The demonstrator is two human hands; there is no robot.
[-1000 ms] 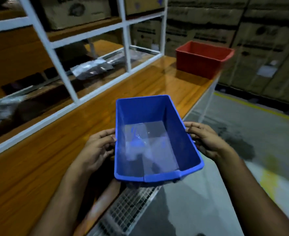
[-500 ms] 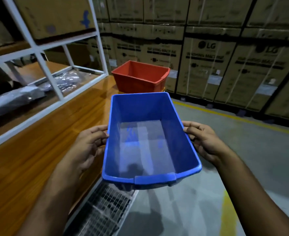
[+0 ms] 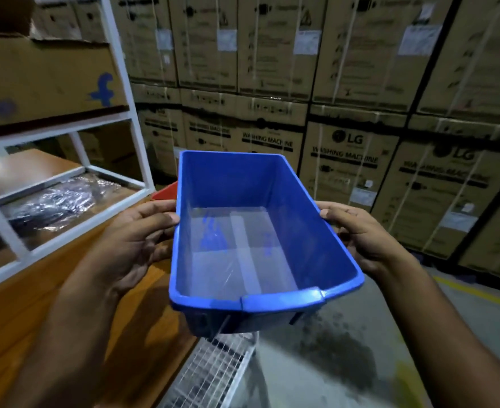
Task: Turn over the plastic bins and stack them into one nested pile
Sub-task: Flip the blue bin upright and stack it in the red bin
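I hold a blue plastic bin [image 3: 242,184] in the air in front of me, open side up, its inside bare and shiny. My left hand [image 3: 138,240] grips its left long rim and my right hand [image 3: 357,234] grips its right long rim. Behind the blue bin, only a small corner of a red bin [image 3: 165,192] shows, standing on the wooden table [image 3: 19,307]; the rest of it is hidden by the blue bin.
A white metal shelf frame [image 3: 138,136] stands on the table at left, with plastic-wrapped goods [image 3: 57,201] and a cardboard box [image 3: 42,75]. Stacked washing machine cartons [image 3: 345,128] form a wall ahead. A wire mesh rack [image 3: 213,375] sits below the table edge.
The view has swung up and forward. The blue bin, still held by both hands, has come closer to the red bin and now covers nearly all of it.
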